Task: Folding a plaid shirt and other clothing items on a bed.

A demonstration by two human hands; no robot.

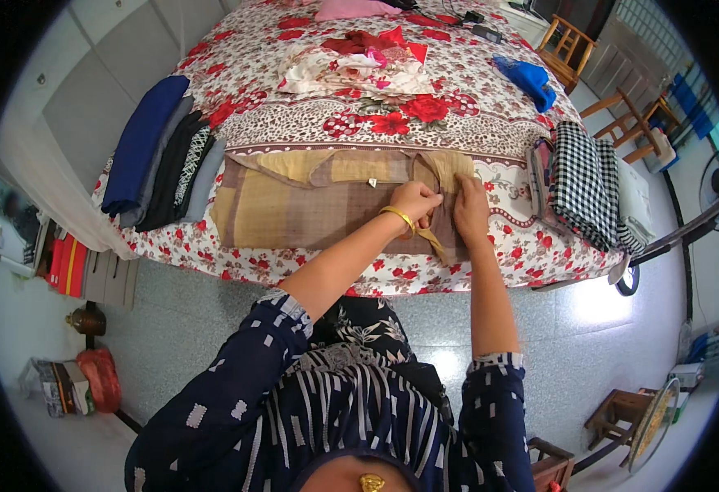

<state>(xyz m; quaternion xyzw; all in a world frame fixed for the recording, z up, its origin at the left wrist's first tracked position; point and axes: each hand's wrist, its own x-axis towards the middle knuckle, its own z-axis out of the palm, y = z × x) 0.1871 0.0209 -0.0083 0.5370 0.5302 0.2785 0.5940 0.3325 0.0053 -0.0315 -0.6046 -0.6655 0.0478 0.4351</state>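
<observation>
Brown garment (294,215): showing broad tan, yellowish and darker brown blocks, paler toward its upper edge and left end.
Layout: lying spread in a long, low panel, stretching sideways.
Upper edge: curving in loose, overlapping folds.
Small tag (372,183): sitting near the upper middle, showing white with a dark mark.
Right end: bunching and creasing, a narrow strip (433,244) of cloth trailing toward the near side.
Place: resting on the floral bedspread (294,264), along its near edge.

No text is readable, the white tag (372,183) on the brown garment (290,215) included
</observation>
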